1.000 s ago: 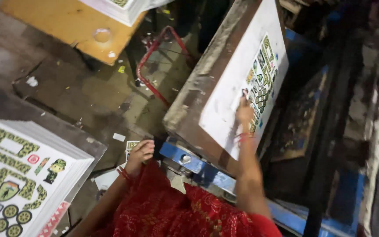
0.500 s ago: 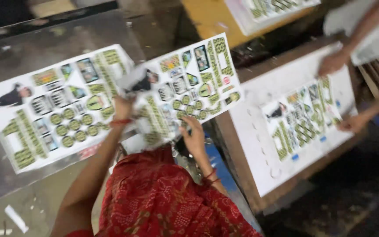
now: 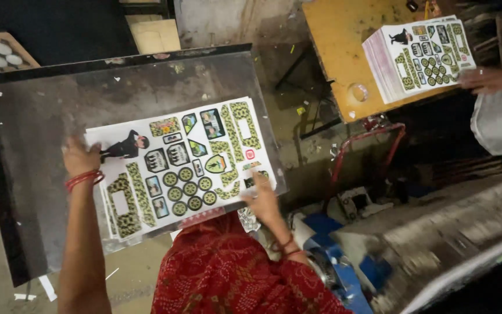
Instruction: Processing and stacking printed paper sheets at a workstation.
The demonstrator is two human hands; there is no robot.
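A printed sticker sheet [image 3: 190,163] was laid flat on the dark metal plate [image 3: 42,116]. Its left edge was pressed by the flattened left hand [image 3: 79,157], its lower right corner by the spread right hand [image 3: 262,200]; nothing was gripped.

1. A printed sticker sheet [image 3: 181,166], white with rows of green-and-black round badges, shields, small picture panels and a dark cartoon figure at its left end, lies flat and slightly tilted on the dark metal table [image 3: 42,116], its right end reaching the table's right edge.
2. The sheet tops a thin stack of like sheets, whose edges show at its lower left corner, all well inside the table's far rim.
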